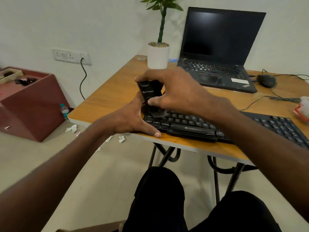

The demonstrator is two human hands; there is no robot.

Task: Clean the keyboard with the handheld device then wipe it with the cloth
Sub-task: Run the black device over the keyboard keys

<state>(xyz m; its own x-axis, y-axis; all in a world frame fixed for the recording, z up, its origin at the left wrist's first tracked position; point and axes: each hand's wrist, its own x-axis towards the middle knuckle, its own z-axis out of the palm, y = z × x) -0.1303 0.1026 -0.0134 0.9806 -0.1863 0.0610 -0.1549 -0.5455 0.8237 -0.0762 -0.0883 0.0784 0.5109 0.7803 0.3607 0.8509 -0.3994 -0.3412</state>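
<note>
Two hands working: right hand [173, 91] is clamping fingers round the handheld device [148, 94], nozzle down on the keyboard [192, 127] at the table's [107, 101] near-left corner; left hand [132, 119], fingers relaxed, is bracing the keyboard's end. Device seeming light, rigid; best gripped mid-body.

The keyboard [209, 127] lies along the near edge of the table [108, 101]. The device [149, 96] stands on its left end, between the right hand [173, 91] and the left hand [132, 119]. The laptop [217, 52] sits behind the keyboard, the plant pot [158, 56] to its left, the mouse [266, 80] to its right.
</note>
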